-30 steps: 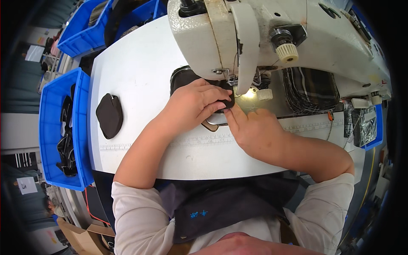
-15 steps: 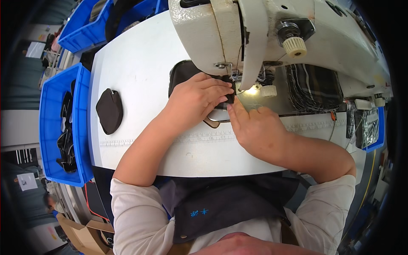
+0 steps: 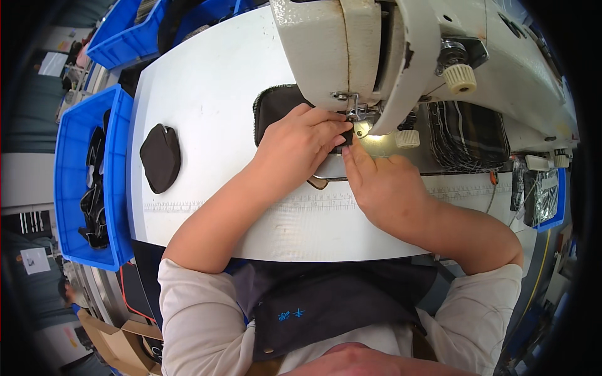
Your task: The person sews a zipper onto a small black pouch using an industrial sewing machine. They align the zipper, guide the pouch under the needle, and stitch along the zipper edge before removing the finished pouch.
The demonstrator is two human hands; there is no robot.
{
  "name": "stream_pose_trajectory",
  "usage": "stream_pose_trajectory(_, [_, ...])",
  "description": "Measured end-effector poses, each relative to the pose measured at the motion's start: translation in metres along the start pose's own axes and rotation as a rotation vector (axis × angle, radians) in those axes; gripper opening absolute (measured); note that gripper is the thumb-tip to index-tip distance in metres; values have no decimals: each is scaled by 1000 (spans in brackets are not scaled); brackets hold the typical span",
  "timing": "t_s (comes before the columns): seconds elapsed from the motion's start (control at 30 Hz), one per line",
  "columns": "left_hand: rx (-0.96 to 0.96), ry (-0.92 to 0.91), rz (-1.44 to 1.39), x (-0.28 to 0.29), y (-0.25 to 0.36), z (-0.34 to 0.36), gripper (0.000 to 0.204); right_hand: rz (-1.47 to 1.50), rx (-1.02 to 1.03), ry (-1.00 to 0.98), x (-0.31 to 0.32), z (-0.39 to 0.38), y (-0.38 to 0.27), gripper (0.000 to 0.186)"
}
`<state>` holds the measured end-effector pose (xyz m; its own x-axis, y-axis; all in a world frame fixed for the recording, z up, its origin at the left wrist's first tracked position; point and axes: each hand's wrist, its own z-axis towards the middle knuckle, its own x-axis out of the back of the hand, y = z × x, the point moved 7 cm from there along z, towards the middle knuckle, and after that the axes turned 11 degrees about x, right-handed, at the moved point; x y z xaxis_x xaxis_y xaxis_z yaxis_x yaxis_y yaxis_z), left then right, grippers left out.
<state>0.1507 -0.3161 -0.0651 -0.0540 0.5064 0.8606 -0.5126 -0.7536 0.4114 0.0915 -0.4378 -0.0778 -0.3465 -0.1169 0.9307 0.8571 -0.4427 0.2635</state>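
Observation:
A dark brown fabric piece (image 3: 280, 103) with a zipper along its curved edge lies under the sewing machine head (image 3: 332, 56). My left hand (image 3: 300, 141) rests over it, fingers together and pressing its near right part beside the presser foot (image 3: 362, 114). From the right, my right hand (image 3: 390, 188) meets the same corner, its index finger and thumb close together at the fabric's edge and its other fingers curled. The hands hide most of that corner. Below the left hand, a small tan edge (image 3: 318, 183) pokes out. The machine's lamp lights the needle area.
A small dark pouch (image 3: 160, 160) lies on the white table (image 3: 207, 106) at the left. Stacked dark pieces (image 3: 469, 135) sit right of the needle. A blue bin (image 3: 119, 188) with dark parts flanks the table's left edge; more blue bins (image 3: 135, 37) stand farther back.
My hands and the fabric piece sit slightly farther right in the picture, and the machine head appears shifted right too. The hold on the fabric looks the same.

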Motion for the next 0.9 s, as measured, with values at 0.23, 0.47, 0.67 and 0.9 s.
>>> stream_pose_trajectory(0.23, [19,-60,-106,1,-12,-1,23,102,-23,4,8,1,10,37])
stream_pose_trajectory(0.47, [-73,-17,-20,2,-6,0,24,124,-39,-82,2,0,9,45])
stream_pose_trajectory(0.67, [-86,-7,30,3,-5,2,23,102,-14,-117,-2,-1,8,52])
stream_pose_trajectory(0.9, [-115,60,92,2,-2,-2,25,106,-20,-119,-4,0,9,51])
